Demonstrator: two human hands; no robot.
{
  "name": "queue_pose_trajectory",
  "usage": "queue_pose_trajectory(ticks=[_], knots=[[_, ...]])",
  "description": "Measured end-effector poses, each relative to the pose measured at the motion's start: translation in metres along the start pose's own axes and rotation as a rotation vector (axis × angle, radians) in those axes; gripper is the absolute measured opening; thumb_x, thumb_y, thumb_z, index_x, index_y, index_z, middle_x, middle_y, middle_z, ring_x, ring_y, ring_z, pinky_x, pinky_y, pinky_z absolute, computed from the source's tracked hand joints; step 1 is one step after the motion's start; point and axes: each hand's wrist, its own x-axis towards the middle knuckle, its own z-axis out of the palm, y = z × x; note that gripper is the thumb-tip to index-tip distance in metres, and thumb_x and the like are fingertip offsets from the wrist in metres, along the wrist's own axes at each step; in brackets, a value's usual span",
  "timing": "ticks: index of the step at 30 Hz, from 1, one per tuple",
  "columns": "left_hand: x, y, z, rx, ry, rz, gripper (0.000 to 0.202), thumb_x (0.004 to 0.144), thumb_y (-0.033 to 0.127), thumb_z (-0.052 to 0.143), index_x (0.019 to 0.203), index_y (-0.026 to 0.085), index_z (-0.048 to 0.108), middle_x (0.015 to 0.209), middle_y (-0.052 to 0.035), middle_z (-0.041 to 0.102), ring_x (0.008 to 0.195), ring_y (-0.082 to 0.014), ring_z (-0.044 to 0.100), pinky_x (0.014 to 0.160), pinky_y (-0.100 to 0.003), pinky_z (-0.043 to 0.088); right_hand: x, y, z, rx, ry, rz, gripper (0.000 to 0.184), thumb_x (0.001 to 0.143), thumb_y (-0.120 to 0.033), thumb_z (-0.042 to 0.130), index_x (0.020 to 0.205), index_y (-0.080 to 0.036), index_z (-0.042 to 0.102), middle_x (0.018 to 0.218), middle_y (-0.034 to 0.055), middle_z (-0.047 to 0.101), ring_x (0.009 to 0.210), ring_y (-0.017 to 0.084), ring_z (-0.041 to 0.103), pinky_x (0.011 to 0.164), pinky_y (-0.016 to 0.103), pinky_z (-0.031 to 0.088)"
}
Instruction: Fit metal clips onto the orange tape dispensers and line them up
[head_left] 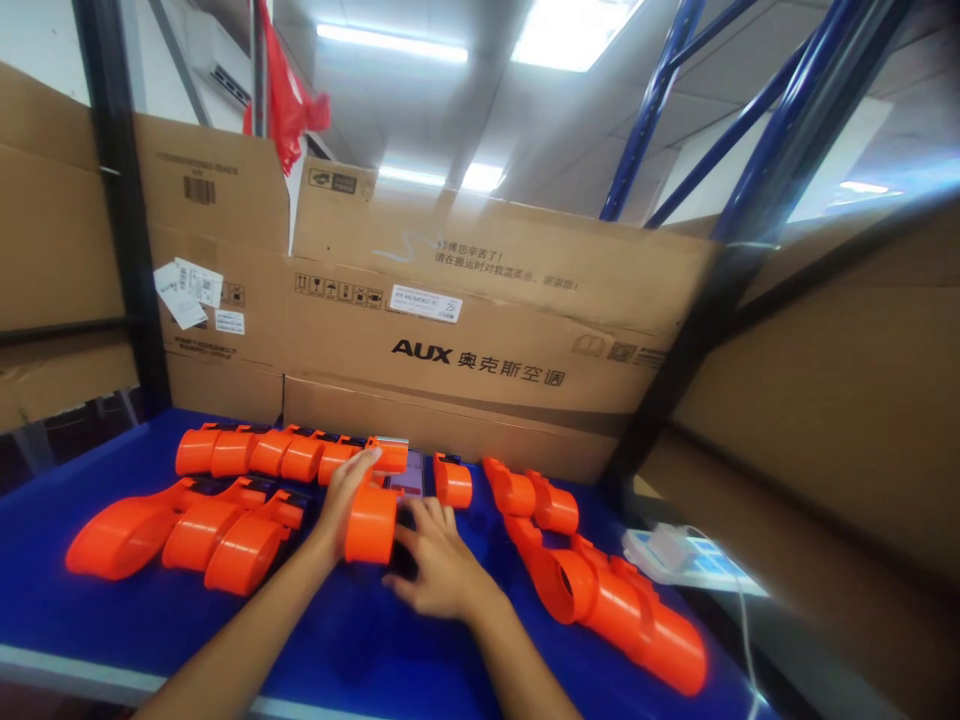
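An orange plastic tape dispenser (373, 517) stands on the blue table (90, 610) in front of me. My left hand (341, 500) is wrapped round its left side, fingers reaching over the top near the metal blade end. My right hand (435, 565) rests against its right side, fingers bent on the dark inner part. Rows of the same orange dispensers (247, 455) lie to the left, with larger ones (180, 530) in front of them.
More orange dispensers (600, 590) lie in a line to the right, and one (452, 483) just behind my right hand. Cardboard boxes (465, 340) wall in the back and right. A white power strip (667, 555) with a cable sits at the right edge.
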Motion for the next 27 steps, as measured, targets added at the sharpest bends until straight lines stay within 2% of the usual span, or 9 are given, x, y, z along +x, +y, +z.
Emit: queue_pose_trajectory(ticks=[6,10,13,16,19,21,24,27], knots=[[-0.009,0.0,0.006,0.099,-0.053,-0.026,0.04,0.065,0.047,0.082,0.08,0.017,0.06,0.054,0.0047,0.061,0.042,-0.0103,0.054,0.044,-0.021,0.042,0.003,0.003,0.007,-0.013,0.039,0.016,0.053,0.079,-0.049,0.074,0.123,-0.023,0.064,0.13,0.0133,0.048,0.118,0.034,0.04,0.099,0.05,0.035],[-0.011,0.0,0.008,0.109,-0.062,-0.015,0.041,0.063,0.047,0.083,0.078,0.018,0.057,0.055,0.0051,0.061,0.04,-0.0093,0.053,0.045,-0.021,0.043,0.003,0.002,0.009,0.001,0.048,0.028,0.056,0.076,-0.049,0.077,0.125,-0.024,0.063,0.126,0.0119,0.05,0.116,0.033,0.042,0.099,0.05,0.036],[-0.012,0.0,0.007,0.125,-0.056,0.003,0.042,0.064,0.048,0.082,0.082,0.019,0.057,0.051,0.006,0.059,0.041,-0.01,0.054,0.046,-0.02,0.043,0.001,0.006,0.005,0.053,0.103,0.032,0.061,0.075,-0.046,0.079,0.129,-0.026,0.06,0.126,0.0112,0.053,0.115,0.032,0.046,0.098,0.048,0.039],[-0.014,0.001,0.007,0.152,-0.056,0.016,0.045,0.066,0.05,0.08,0.09,0.018,0.06,0.049,0.0052,0.06,0.041,-0.0106,0.054,0.045,-0.019,0.041,-0.002,0.018,-0.003,0.149,0.255,0.084,0.053,0.081,-0.044,0.073,0.13,-0.026,0.059,0.122,0.0098,0.059,0.113,0.03,0.052,0.097,0.046,0.043],[-0.017,0.0,0.008,0.187,-0.077,0.016,0.047,0.067,0.051,0.08,0.093,0.016,0.064,0.048,0.0035,0.061,0.04,-0.0108,0.053,0.043,-0.019,0.037,-0.004,0.033,-0.009,0.298,0.466,0.188,0.049,0.091,-0.038,0.061,0.138,-0.024,0.052,0.106,0.0072,0.069,0.096,0.024,0.063,0.09,0.04,0.05],[-0.019,-0.003,0.01,0.215,-0.083,0.019,0.051,0.068,0.052,0.079,0.1,0.015,0.065,0.047,0.0035,0.061,0.041,-0.0122,0.054,0.044,-0.02,0.037,-0.004,0.04,-0.011,0.371,0.583,0.198,0.046,0.095,-0.035,0.054,0.14,-0.023,0.051,0.11,0.0085,0.07,0.097,0.023,0.067,0.09,0.039,0.053],[-0.022,-0.008,0.013,0.241,-0.109,0.031,0.058,0.07,0.05,0.079,0.114,0.015,0.062,0.05,0.0038,0.063,0.044,-0.014,0.057,0.046,-0.021,0.04,-0.003,0.04,-0.012,0.393,0.698,0.158,0.038,0.096,-0.032,0.053,0.133,-0.022,0.057,0.125,0.0105,0.067,0.113,0.025,0.064,0.098,0.04,0.051],[-0.024,-0.012,0.017,0.256,-0.175,0.041,0.056,0.071,0.042,0.079,0.116,0.014,0.062,0.059,0.0005,0.068,0.048,-0.0147,0.06,0.048,-0.022,0.044,-0.003,0.033,-0.013,0.351,0.75,0.152,0.032,0.094,-0.03,0.057,0.125,-0.022,0.061,0.119,0.0104,0.069,0.109,0.025,0.065,0.095,0.04,0.052]])
